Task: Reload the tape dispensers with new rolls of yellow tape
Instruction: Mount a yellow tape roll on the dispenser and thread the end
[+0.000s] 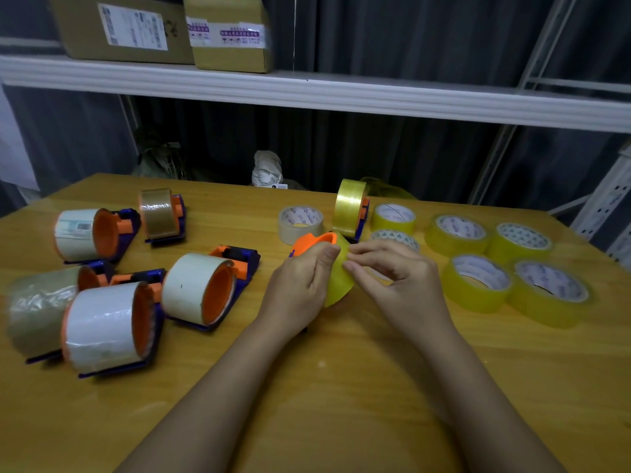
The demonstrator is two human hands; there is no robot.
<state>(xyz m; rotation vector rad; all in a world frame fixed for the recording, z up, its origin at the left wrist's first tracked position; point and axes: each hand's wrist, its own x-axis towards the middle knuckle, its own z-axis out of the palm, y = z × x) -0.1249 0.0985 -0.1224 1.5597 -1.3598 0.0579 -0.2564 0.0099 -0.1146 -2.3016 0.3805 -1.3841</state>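
My left hand point(300, 285) grips an orange-and-blue tape dispenser point(312, 242) at the table's middle, with a yellow tape roll point(339, 285) mounted on it. My right hand point(392, 274) pinches the surface of that yellow roll with thumb and forefinger. Behind them a second dispenser with yellow tape point(350, 208) stands upright. Several loose yellow rolls point(476, 283) lie flat to the right.
Several dispensers with white or clear rolls point(198, 291) crowd the left of the wooden table point(341, 387). A pale roll point(300, 223) lies at the back middle. A white shelf point(307, 93) with cardboard boxes point(126, 27) hangs above the far edge.
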